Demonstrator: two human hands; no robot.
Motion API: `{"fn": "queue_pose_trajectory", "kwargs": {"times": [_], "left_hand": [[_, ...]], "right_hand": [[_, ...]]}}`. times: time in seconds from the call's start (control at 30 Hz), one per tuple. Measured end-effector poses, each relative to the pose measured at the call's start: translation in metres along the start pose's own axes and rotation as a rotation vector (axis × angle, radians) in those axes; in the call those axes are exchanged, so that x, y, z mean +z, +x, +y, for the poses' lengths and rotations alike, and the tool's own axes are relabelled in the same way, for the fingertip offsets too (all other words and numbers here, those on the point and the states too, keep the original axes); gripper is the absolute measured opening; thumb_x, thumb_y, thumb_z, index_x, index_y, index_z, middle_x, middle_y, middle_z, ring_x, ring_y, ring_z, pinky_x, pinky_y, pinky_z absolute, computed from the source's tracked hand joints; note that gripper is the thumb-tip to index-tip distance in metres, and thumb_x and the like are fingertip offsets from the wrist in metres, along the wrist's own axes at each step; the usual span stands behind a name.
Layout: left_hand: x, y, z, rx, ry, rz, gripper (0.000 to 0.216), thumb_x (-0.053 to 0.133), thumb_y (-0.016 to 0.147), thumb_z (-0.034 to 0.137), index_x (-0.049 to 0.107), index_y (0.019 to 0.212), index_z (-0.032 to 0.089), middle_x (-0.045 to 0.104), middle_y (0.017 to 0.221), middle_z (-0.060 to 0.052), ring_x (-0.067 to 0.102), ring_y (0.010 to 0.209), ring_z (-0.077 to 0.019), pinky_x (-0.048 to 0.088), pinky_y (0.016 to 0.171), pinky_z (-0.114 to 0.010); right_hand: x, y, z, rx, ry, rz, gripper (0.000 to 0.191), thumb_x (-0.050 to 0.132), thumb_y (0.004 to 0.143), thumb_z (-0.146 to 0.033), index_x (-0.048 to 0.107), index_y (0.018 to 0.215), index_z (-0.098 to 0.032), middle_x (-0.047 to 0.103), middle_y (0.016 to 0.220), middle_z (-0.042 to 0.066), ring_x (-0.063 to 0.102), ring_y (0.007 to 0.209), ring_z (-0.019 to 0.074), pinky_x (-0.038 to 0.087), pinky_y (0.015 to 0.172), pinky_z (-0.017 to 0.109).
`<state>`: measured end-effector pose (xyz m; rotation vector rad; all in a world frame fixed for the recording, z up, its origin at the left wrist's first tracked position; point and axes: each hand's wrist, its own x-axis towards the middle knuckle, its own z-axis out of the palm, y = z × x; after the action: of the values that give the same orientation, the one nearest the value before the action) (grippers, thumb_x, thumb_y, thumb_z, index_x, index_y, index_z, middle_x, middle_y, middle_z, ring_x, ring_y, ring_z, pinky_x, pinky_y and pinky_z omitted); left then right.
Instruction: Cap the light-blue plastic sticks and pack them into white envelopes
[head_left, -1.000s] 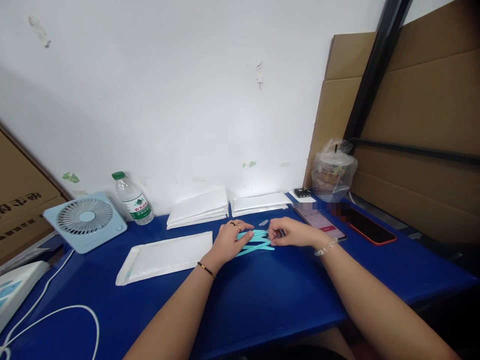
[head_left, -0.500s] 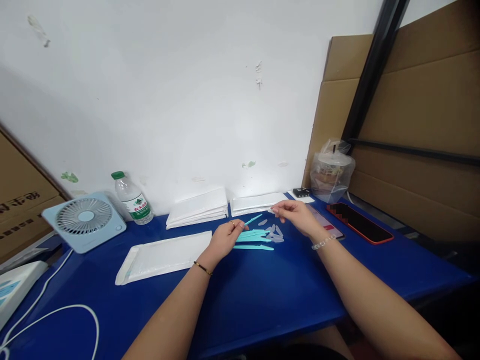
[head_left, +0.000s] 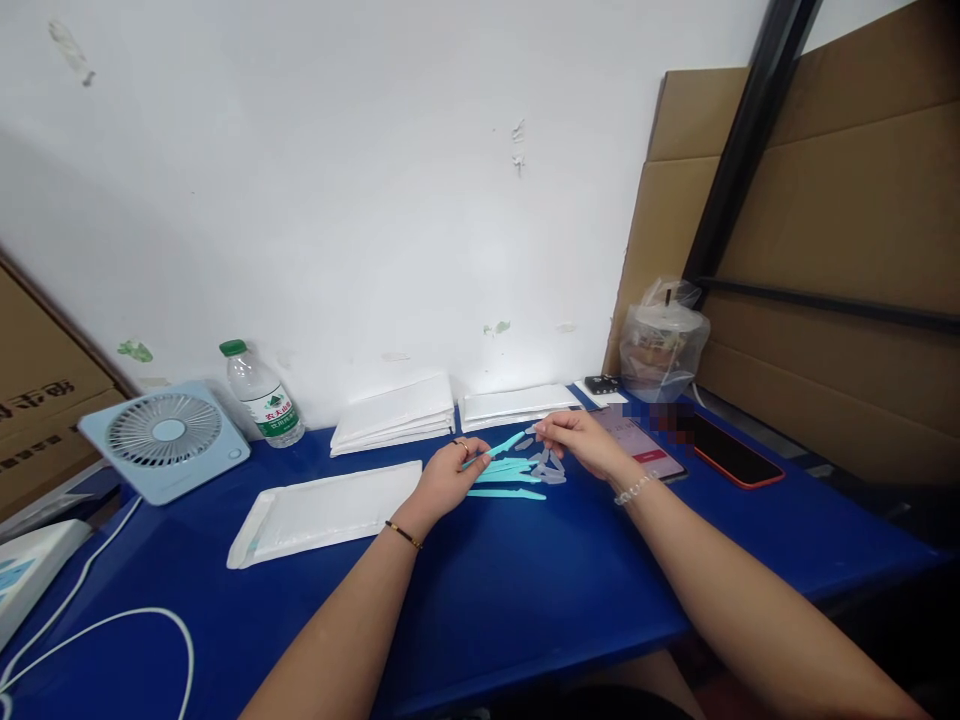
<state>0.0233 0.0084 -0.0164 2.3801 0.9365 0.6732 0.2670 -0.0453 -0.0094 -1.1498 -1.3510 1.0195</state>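
Note:
My left hand is closed around the rear part of a turquoise eyebrow razor, whose tip points up to the right. Between the fingertips of my right hand is a small translucent blade cap, held close to the razor's tip. Whether cap and razor touch, I cannot tell. Below them, several turquoise razors lie on the blue table, partly hidden by my left hand. Several loose translucent caps are heaped at their right ends.
A white padded envelope lies left of my left hand. Two stacks of white envelopes rest against the wall. A water bottle and blue fan stand left; two phones and a bagged cup are right.
My right hand has moved left and slightly down, bringing the cap to the razor's tip. The left hand has stayed nearly in place, still holding the razor.

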Motion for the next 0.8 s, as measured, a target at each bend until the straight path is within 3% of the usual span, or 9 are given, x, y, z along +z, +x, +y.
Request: {"fn": "queue_pose_trajectory", "kwargs": {"times": [0.2,0.3,0.6,0.73,0.8], "left_hand": [[0.002,0.001,-0.004,0.008,-0.022,0.003,0.028,0.043,0.087,0.042,0.06,0.092,0.02,0.054,0.075,0.002,0.048,0.069,-0.0129,0.038,0.064,-0.023],[0.003,0.002,-0.005,-0.008,-0.041,0.009,0.028,0.043,0.087,0.043,0.06,0.091,0.02,0.053,0.073,0.002,0.047,0.067,-0.0126,0.038,0.063,-0.023],[0.001,0.001,0.001,0.024,-0.021,-0.064,0.029,0.046,0.086,0.041,0.065,0.092,0.02,0.056,0.077,-0.001,0.051,0.074,-0.0144,0.04,0.07,-0.025],[0.002,-0.002,0.006,0.042,-0.028,-0.073,0.027,0.048,0.084,0.039,0.066,0.088,0.02,0.056,0.077,-0.001,0.05,0.072,-0.0136,0.039,0.068,-0.024],[0.002,-0.004,0.009,0.029,-0.028,-0.097,0.026,0.05,0.083,0.04,0.066,0.087,0.02,0.055,0.075,0.0,0.049,0.068,-0.013,0.039,0.064,-0.024]], "right_hand": [[-0.003,0.001,0.003,0.016,-0.015,0.036,0.032,0.073,0.068,-0.04,0.073,0.086,-0.014,0.066,0.073,0.004,0.05,0.049,0.0077,0.043,0.051,0.024],[-0.002,0.001,0.003,0.009,-0.005,0.038,0.032,0.074,0.066,-0.039,0.073,0.085,-0.014,0.067,0.076,0.005,0.051,0.05,0.0074,0.044,0.053,0.024],[0.008,-0.002,0.001,0.04,-0.011,-0.122,0.035,0.073,0.067,-0.043,0.071,0.082,-0.012,0.064,0.063,0.002,0.056,0.05,0.0095,0.046,0.053,0.023],[0.012,-0.004,0.0,0.096,-0.06,-0.225,0.039,0.073,0.067,-0.043,0.071,0.088,-0.011,0.064,0.059,0.003,0.059,0.053,0.0123,0.045,0.055,0.024],[0.007,-0.005,-0.004,0.085,-0.13,-0.212,0.039,0.071,0.069,-0.044,0.071,0.091,-0.012,0.065,0.062,0.004,0.057,0.054,0.0119,0.044,0.054,0.024]]}}
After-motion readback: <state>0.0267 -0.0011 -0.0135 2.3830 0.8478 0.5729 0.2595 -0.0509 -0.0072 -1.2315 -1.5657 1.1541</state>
